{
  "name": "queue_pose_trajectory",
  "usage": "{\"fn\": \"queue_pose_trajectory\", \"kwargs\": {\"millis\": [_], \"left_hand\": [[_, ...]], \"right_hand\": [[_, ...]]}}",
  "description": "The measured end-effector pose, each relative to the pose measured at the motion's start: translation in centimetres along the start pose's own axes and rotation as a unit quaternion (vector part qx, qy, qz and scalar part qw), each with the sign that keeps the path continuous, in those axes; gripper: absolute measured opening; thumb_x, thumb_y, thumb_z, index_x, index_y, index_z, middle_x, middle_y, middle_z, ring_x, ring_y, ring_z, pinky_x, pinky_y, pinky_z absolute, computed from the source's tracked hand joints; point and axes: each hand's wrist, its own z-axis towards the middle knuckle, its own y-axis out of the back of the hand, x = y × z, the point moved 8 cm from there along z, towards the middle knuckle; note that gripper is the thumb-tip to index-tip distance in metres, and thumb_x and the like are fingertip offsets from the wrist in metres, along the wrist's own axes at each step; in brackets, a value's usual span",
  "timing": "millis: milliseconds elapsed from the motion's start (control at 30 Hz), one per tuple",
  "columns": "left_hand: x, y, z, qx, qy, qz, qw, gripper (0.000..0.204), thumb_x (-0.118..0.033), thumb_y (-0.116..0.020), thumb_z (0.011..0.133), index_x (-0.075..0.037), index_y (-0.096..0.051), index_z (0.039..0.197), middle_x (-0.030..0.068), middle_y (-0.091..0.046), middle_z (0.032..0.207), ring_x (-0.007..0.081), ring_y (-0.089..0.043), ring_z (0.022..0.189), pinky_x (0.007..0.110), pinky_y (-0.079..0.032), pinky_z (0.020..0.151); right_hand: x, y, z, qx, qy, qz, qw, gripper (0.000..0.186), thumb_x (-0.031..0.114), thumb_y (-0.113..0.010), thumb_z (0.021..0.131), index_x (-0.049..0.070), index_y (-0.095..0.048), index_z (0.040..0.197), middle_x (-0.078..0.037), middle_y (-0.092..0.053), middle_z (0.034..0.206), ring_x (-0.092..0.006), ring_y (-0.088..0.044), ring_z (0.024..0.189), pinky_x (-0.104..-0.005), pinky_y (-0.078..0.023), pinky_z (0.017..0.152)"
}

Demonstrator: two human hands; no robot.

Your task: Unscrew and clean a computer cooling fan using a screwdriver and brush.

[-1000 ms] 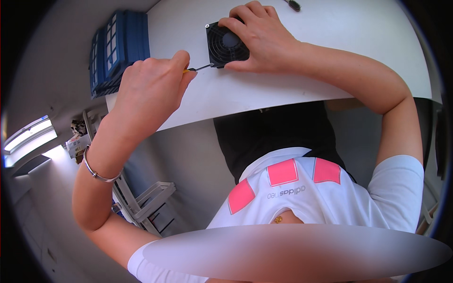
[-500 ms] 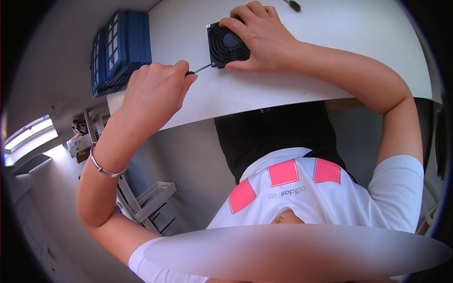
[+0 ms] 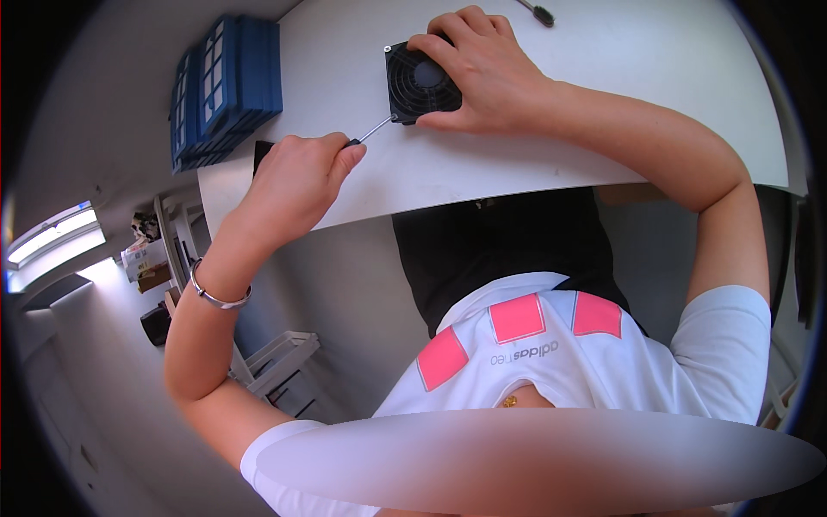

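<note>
We've got our left hand (image 3: 297, 183) wrapped round a screwdriver (image 3: 374, 131), tip at the black fan's (image 3: 412, 84) near-left corner; our right hand (image 3: 493, 76) grips its right side.

The left hand (image 3: 297, 185) was over the desk (image 3: 603, 52) near its front edge, with the screwdriver (image 3: 374, 130) in its grip pointing right and away from the body, its tip at the fan's near left corner. The fan (image 3: 422, 86) lay on the desk under the right hand (image 3: 491, 73), which overlapped its right side. A drawer unit (image 3: 228, 95) stood beyond and left of the left hand, at the desk's left end. A brush (image 3: 543, 15) lay beyond and right of the right hand.
</note>
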Motion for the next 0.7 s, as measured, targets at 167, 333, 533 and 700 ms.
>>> {"fn": "queue_pose_trajectory", "kwargs": {"millis": [167,333,533,700], "left_hand": [[0.8,-0.6,0.3,-0.138,0.015,-0.188,0.972,0.022,-0.023,-0.067,0.095,-0.003,-0.062,0.101,0.0078,-0.055,0.067,0.0151,-0.049,0.059,0.028,-0.041,0.058],[1.0,-3.8,2.1,-0.192,0.055,-0.291,0.936,0.057,-0.019,-0.087,0.075,-0.009,-0.062,0.126,0.0017,-0.063,0.098,0.0059,-0.046,0.069,0.020,-0.042,0.065],[1.1,-4.3,5.0,-0.260,0.014,-0.460,0.849,0.092,-0.010,-0.087,0.066,-0.005,-0.044,0.147,0.0087,-0.061,0.126,0.0064,-0.049,0.072,0.021,-0.046,0.065],[1.1,-3.9,5.2,-0.232,-0.033,-0.541,0.808,0.091,-0.006,-0.085,0.069,-0.006,-0.042,0.149,0.0071,-0.060,0.128,0.0038,-0.043,0.069,0.019,-0.042,0.064]], "right_hand": [[-0.5,0.0,-0.4,-0.013,-0.008,-0.016,1.000,0.078,0.051,-0.078,0.072,0.006,-0.052,0.130,-0.019,-0.051,0.123,-0.0355,-0.043,0.120,-0.0497,-0.034,0.099],[-1.3,0.5,-0.5,-0.040,0.005,-0.029,0.999,0.079,0.052,-0.081,0.070,0.012,-0.053,0.132,-0.015,-0.053,0.125,-0.0330,-0.043,0.123,-0.0468,-0.034,0.100],[-1.2,2.7,-0.5,-0.060,0.016,-0.002,0.998,0.078,0.058,-0.077,0.071,0.009,-0.058,0.128,-0.016,-0.056,0.122,-0.0327,-0.046,0.119,-0.0478,-0.033,0.099],[-2.2,4.1,0.0,-0.093,-0.004,-0.044,0.995,0.079,0.058,-0.077,0.073,0.010,-0.056,0.132,-0.016,-0.054,0.126,-0.0339,-0.044,0.122,-0.0484,-0.033,0.101]]}}
